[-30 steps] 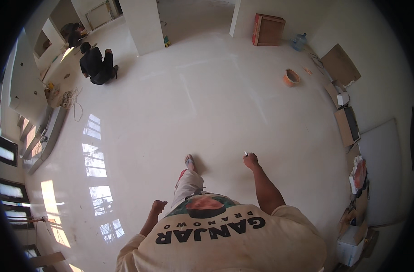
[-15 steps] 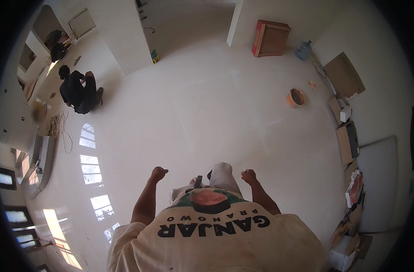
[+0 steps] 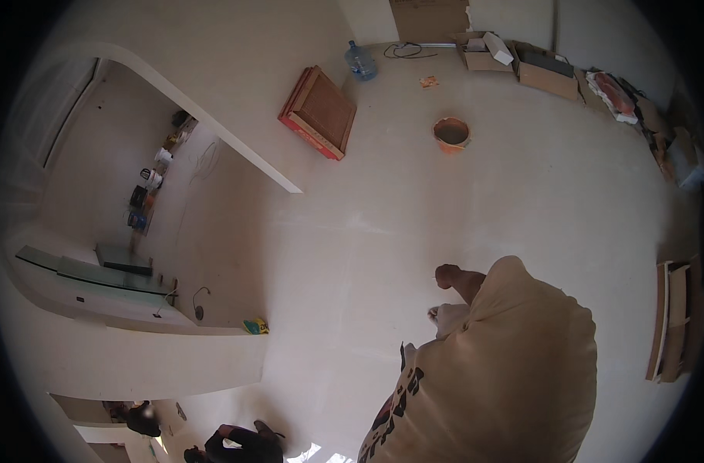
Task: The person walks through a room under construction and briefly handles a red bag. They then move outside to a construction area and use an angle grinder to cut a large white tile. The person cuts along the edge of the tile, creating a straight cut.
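My right hand (image 3: 447, 275) hangs in front of my body, above the pale floor (image 3: 367, 262), with its fingers curled closed. Something tiny may stick out at the fingertips, too small to name. Below the hand show my pale trouser leg (image 3: 450, 318) and part of a foot (image 3: 433, 314). My beige shirt (image 3: 521, 363) fills the lower right and hides what lies behind it. My left hand is out of sight. Farther ahead on the floor stands an orange bucket (image 3: 452, 134) with a greyish inside, well apart from my hand.
Red-edged cardboard boxes (image 3: 321, 112) lean by a wall end beside a blue water jug (image 3: 360, 62). Open cartons (image 3: 548, 76) line the far wall. At the lower left crouches a person in black (image 3: 244, 445); another person (image 3: 143, 419) is beyond. Brown panels (image 3: 670, 322) stand at right.
My view has swung to the right, so the bucket and cartons now lie ahead. My left hand has gone out of view. The right hand stays closed.
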Tool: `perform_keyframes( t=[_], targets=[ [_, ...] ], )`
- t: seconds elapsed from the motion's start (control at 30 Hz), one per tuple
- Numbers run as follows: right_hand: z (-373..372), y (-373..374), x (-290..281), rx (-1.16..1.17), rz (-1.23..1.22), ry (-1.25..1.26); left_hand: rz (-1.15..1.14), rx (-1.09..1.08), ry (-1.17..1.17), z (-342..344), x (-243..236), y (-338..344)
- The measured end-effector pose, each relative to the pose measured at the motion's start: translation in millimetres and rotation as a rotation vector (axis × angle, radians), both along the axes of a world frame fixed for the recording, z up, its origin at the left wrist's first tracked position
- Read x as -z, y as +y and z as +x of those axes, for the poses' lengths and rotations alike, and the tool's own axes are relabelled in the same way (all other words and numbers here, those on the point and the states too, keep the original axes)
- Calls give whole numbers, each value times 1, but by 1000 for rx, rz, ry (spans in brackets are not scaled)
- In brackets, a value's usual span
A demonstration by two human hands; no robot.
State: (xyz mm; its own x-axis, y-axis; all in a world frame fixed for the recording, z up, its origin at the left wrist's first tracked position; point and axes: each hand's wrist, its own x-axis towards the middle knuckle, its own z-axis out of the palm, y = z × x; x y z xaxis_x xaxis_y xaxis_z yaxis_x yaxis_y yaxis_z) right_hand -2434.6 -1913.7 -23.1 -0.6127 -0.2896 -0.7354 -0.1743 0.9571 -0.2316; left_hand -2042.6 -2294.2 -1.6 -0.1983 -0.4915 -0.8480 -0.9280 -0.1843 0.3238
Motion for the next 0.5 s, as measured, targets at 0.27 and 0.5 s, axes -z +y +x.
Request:
perform_keyframes(
  t=[0.27,0.5],
  targets=[
    [-271,-261,17,-377,-307,354,-16,-53,170,-187,-5,-137],
    [-330,-310,17,-188,-138,255,71,-94,203,-290,30,-250]
  ],
)
